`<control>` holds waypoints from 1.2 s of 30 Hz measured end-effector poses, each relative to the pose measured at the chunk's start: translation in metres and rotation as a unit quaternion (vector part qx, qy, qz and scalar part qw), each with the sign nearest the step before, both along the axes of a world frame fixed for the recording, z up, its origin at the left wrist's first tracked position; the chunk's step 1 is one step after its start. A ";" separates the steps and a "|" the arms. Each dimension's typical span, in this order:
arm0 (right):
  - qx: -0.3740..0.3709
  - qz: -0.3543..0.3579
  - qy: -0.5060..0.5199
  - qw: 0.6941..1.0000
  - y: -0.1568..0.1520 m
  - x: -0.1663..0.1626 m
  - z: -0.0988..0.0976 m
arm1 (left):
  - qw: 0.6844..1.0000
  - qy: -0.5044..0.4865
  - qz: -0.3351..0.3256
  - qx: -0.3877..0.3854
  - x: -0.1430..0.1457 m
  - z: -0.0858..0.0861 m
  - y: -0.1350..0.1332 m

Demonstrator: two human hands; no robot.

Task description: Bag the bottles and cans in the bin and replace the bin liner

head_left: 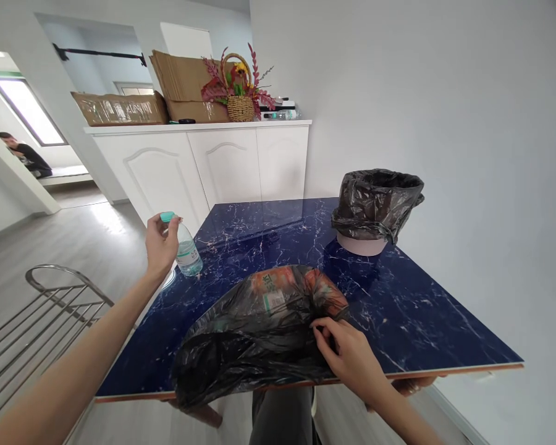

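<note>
My left hand grips a clear plastic water bottle at its teal cap. The bottle tilts slightly at the table's left edge, partly filled; whether its base touches the table I cannot tell. Thumb and fingers of my right hand pinch a black plastic bag near its right end. Through the thin film shows an orange-red printed package with a white label. The bag lies along the near edge of the table, its left end drooping over.
The blue marbled table carries a pale bin lined with a black bag at the far right. A metal-railed chair stands left. Behind, a white cabinet bears cardboard boxes and a flower basket. A person sits far left.
</note>
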State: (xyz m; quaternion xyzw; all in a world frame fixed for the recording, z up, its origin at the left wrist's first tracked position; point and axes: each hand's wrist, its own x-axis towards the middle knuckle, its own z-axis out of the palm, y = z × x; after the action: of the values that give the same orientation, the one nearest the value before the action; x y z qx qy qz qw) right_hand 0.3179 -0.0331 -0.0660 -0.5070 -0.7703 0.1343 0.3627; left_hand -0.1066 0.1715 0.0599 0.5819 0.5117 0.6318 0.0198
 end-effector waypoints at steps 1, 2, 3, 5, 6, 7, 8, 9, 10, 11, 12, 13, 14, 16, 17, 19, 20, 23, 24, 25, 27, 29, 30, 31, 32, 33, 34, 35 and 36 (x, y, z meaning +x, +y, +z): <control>0.002 0.000 0.000 1.000 0.000 0.000 0.000 | 1.000 0.002 -0.006 -0.013 -0.003 0.000 0.000; 0.004 0.001 -0.001 1.000 0.000 0.000 -0.001 | 1.000 0.006 -0.013 -0.025 -0.006 0.000 -0.001; 0.005 0.002 -0.001 1.000 0.000 0.001 -0.001 | 0.999 0.012 -0.017 -0.036 -0.008 0.001 -0.003; 0.009 0.004 -0.003 1.000 0.000 0.001 -0.001 | 0.999 0.026 0.001 -0.047 -0.007 0.005 -0.013; 0.010 0.005 -0.005 1.000 0.000 0.002 -0.002 | 0.998 0.036 0.025 -0.039 -0.005 0.008 -0.021; 0.011 0.006 -0.007 1.000 0.000 0.002 -0.002 | 0.997 0.051 0.054 -0.019 0.000 0.012 -0.032; 0.013 0.006 -0.008 1.000 0.000 0.003 -0.002 | 0.994 0.071 0.079 0.010 0.006 0.016 -0.045; 0.015 0.006 -0.010 1.000 0.000 0.003 -0.003 | 0.990 0.093 0.096 0.042 0.014 0.021 -0.060; 0.017 0.007 -0.010 1.000 0.000 0.004 -0.003 | 0.985 0.122 0.095 0.076 0.024 0.025 -0.078; 0.019 0.007 -0.011 1.000 0.001 0.004 -0.003 | 0.982 0.145 0.081 0.087 0.034 0.029 -0.097; 0.020 0.008 -0.011 1.000 0.001 0.004 -0.004 | 0.981 0.166 0.059 0.080 0.044 0.033 -0.118; 0.020 0.009 -0.011 1.000 0.001 0.005 -0.004 | 0.979 0.194 0.026 0.056 0.054 0.036 -0.139; 0.019 0.010 -0.011 1.000 0.001 0.005 -0.004 | 0.969 0.242 -0.034 0.015 0.064 0.038 -0.161; 0.018 0.008 -0.008 1.000 0.000 0.006 -0.005 | 0.891 0.386 -0.220 -0.093 0.081 0.039 -0.199; 0.017 0.008 -0.006 1.000 0.000 0.006 -0.005 | 0.844 0.444 -0.272 -0.133 0.088 0.037 -0.214; 0.018 0.007 -0.005 1.000 0.000 0.006 -0.005 | 0.784 0.520 -0.294 -0.172 0.097 0.029 -0.236; 0.017 0.008 -0.006 1.000 0.000 0.006 -0.005 | 0.774 0.544 -0.273 -0.175 0.098 0.022 -0.242; 0.020 0.004 -0.014 1.000 0.000 0.007 -0.005 | 0.787 0.577 -0.157 -0.153 0.091 -0.002 -0.243; 0.021 0.002 -0.017 1.000 0.000 0.007 -0.005 | 0.793 0.580 -0.116 -0.146 0.086 -0.010 -0.239; 0.023 0.002 -0.018 1.000 0.000 0.007 -0.006 | 0.798 0.581 -0.080 -0.142 0.081 -0.016 -0.236; 0.026 0.002 -0.017 0.999 0.000 0.007 -0.006 | 0.801 0.580 -0.035 -0.144 0.072 -0.024 -0.227; 0.026 0.002 -0.015 1.000 0.000 0.007 -0.007 | 0.803 0.577 -0.027 -0.149 0.068 -0.027 -0.220; 0.026 0.001 -0.014 1.000 0.000 0.007 -0.007 | 0.805 0.573 -0.033 -0.151 0.068 -0.028 -0.216; 0.024 0.001 -0.013 1.000 0.000 0.007 -0.007 | 0.809 0.567 -0.042 -0.151 0.070 -0.029 -0.213; 0.023 0.001 -0.011 1.000 0.000 0.007 -0.007 | 0.814 0.559 -0.053 -0.152 0.072 -0.030 -0.211; 0.022 0.001 -0.010 1.000 0.000 0.007 -0.007 | 0.819 0.550 -0.064 -0.153 0.074 -0.031 -0.208; 0.022 0.001 -0.010 1.000 0.000 0.007 -0.007 | 0.823 0.542 -0.073 -0.156 0.077 -0.032 -0.205; 0.021 0.002 -0.010 1.000 -0.001 0.007 -0.006 | 0.825 0.537 -0.078 -0.158 0.079 -0.034 -0.203; 0.021 0.003 -0.010 1.000 -0.001 0.007 -0.006 | 0.824 0.537 -0.080 -0.161 0.080 -0.036 -0.200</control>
State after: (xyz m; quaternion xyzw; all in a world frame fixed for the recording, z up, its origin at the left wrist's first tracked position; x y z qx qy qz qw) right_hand 0.3246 -0.0337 -0.0719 -0.4984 -0.7779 0.1142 0.3653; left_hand -0.0266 -0.0284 0.0240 0.8569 0.4870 0.1244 -0.1143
